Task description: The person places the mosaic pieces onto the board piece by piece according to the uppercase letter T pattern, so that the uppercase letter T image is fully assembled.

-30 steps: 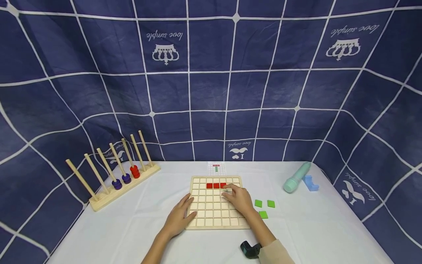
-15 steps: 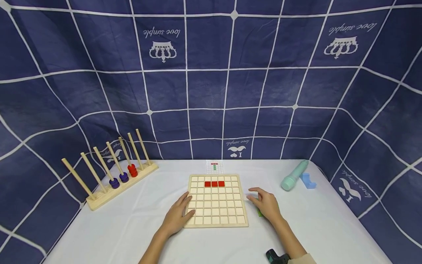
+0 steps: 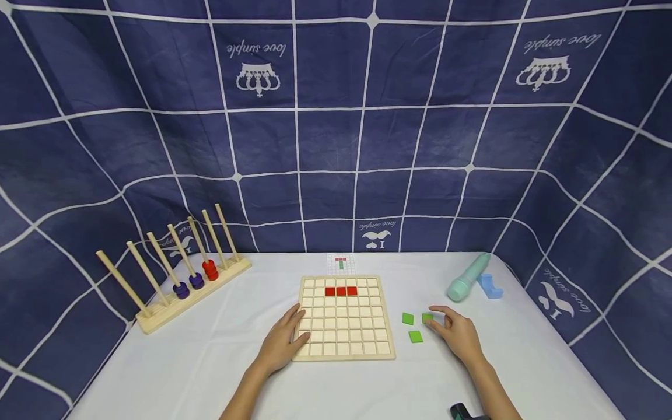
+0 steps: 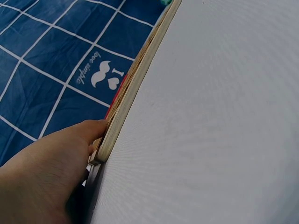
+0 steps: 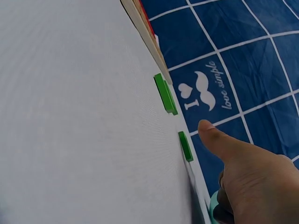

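Note:
A wooden grid board [image 3: 346, 349] lies on the white table with three red square tiles [image 3: 341, 291] side by side in one of its upper rows. My left hand [image 3: 278, 344] rests at the board's left edge, fingers and thumb extended. In the left wrist view its thumb [image 4: 96, 127] lies along the board's rim. Three green square tiles lie right of the board: one nearest it [image 3: 408, 318], a front tile [image 3: 416, 336] and a right-hand tile [image 3: 427, 318]. My right hand [image 3: 459, 335] hovers there, thumb and index finger apart at the right-hand tile.
A small pattern card [image 3: 341, 264] with a red and green T lies behind the board. At the left stands a wooden peg rack [image 3: 194, 297] with purple and red rings. A teal cylinder [image 3: 469, 278] and a light blue piece [image 3: 490, 287] lie at the back right.
My right hand has left the third red tile on the board and moved right to the green tiles, uncovering them. The left hand stays at the board's edge.

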`<state>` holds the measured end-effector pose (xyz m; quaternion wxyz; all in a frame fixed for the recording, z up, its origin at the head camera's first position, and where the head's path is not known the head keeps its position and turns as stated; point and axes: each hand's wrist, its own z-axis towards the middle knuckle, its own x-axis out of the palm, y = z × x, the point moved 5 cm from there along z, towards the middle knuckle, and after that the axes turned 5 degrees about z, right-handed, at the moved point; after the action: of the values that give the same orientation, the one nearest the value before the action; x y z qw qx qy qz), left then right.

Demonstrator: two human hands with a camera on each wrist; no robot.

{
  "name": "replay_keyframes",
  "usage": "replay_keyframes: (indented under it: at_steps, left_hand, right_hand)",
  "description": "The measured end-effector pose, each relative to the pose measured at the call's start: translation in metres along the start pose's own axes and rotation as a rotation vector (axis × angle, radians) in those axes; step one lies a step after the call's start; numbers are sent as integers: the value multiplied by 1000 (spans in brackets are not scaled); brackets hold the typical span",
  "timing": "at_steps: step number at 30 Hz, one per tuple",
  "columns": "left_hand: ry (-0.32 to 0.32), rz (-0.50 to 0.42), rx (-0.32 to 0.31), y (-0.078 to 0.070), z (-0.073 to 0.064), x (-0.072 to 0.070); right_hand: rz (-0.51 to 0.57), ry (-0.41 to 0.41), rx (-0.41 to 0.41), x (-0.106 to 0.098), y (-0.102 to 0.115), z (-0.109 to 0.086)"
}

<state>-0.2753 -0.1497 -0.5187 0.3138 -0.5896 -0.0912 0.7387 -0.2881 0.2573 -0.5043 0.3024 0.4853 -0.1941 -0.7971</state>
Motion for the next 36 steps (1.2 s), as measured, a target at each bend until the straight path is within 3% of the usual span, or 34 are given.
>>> replay_keyframes:
  at_steps: [9,20,36]
  left_hand:
    - [11,2,-14,2,-1,1]
    - [6,10,-1,0,0,-1]
    - [-6,21,0,2,0,0]
  right_hand:
    - [-13,2,-20,1,-1,-1]
    - [-95,138,97,6,-6,-2]
    - [-51,83,61,7,-4,-2]
